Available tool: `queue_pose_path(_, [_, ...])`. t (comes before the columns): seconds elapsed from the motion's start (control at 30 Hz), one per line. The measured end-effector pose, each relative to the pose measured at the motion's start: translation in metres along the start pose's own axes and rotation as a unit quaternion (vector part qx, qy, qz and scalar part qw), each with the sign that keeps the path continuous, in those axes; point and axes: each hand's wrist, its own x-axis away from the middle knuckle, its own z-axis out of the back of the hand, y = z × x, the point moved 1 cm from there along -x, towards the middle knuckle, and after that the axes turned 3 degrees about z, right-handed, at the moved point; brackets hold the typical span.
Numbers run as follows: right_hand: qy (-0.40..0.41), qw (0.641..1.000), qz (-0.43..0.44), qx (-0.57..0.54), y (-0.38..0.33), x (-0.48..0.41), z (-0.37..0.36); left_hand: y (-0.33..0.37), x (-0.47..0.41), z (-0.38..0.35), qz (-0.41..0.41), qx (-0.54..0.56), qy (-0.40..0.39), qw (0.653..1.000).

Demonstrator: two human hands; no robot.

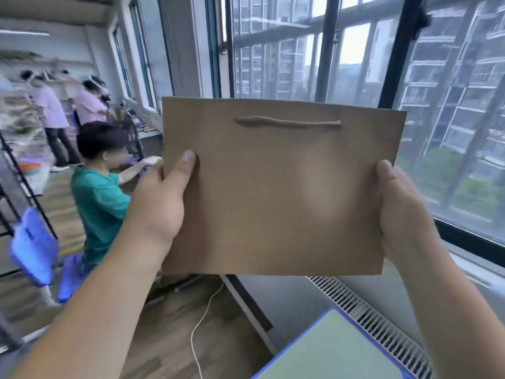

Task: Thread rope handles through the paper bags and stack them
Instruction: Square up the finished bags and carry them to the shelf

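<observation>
- Gripping the paper bag point(284, 192) flat and upright in mid-air before the window point(355, 50), well above the green surface point(336, 348) at lower right.
- Pinched at its left edge by the left hand point(161, 198), thumb pressed on the front face, fingers hidden behind the paper; likewise at the right edge by the right hand point(399, 206).
- Carries one rope handle point(287, 122) lying flat across the front, just below the top edge, both ends seemingly running into the paper.
- Cannot tell whether a second handle sits on the back face.
- Probably very light, and fairly stiff while folded flat; likely to crease if bent or squeezed hard.
- Looks like dry, matte paper, so little risk of slipping under a gentle pinch.
- Best held at the side edges or lower corners, clear of the handle; no tugging on the rope, since could tear the paper where it enters.
- For stacking, probably best lowered level and laid flat on the surface, handle tucked against the face.
</observation>
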Motion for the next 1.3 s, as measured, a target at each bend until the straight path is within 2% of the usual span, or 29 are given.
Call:
queue_pose_path(0.23, [-0.075, 0.997, -0.016, 0.011, 0.006, -0.010, -0.129, 0.011, -0.024, 0.115, 0.018, 0.015, 0.090, 0.996])
queue_pose_path(0.37, [-0.120, 0.993, -0.001, 0.002, 0.007, -0.008, -0.210, 0.019, -0.044, 0.177, -0.001, 0.003, 0.150, 0.989])
queue_pose_path(0.5, [-0.171, 0.985, 0.003, -0.031, 0.006, -0.003, -0.282, 0.027, -0.067, 0.231, -0.003, -0.002, 0.160, 0.987])
queue_pose_path(0.67, [-0.181, 0.981, -0.004, -0.064, 0.007, 0.003, -0.360, 0.024, -0.094, 0.291, -0.002, -0.025, 0.200, 0.979])
queue_pose_path(0.87, [-0.211, 0.976, -0.004, -0.059, 0.012, 0.008, -0.431, 0.014, -0.115, 0.342, 0.004, -0.027, 0.222, 0.975])
queue_pose_path(1.3, [-0.261, 0.964, -0.016, -0.053, 0.054, -0.038, -0.537, -0.023, -0.192, 0.380, 0.007, -0.072, 0.264, 0.962])
